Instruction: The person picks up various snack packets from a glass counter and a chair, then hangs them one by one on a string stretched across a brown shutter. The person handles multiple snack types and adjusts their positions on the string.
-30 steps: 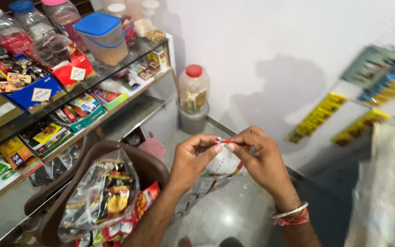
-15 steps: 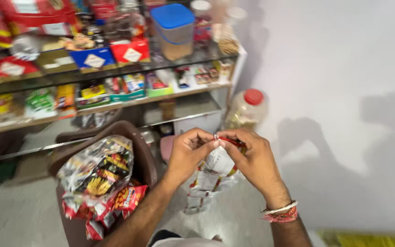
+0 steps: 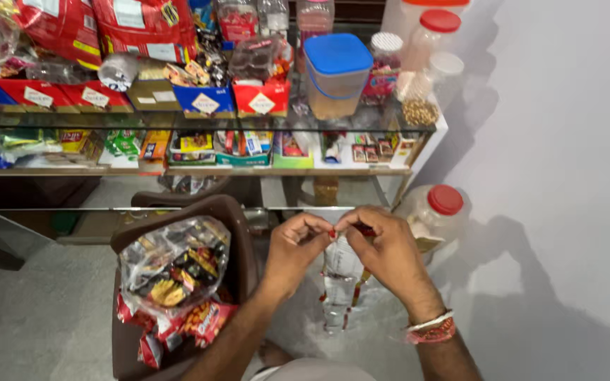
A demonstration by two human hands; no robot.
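Stocked shelves (image 3: pixel 199 169) are seen behind — a sachet strip (image 3: pixel 338 282) is pinched at its top by both hands, left (image 3: pixel 298 243) and right (image 3: pixel 383 247), fingers closed.

One head-worn camera looks steeply down, close over both hands, facing the glass shelves (image 3: pixel 199 169).

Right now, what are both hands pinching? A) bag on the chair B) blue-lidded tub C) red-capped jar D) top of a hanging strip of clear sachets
D: the left hand and right hand meet at the red top edge of the sachet strip, which hangs below them; the tub, jar and bag are untouched.
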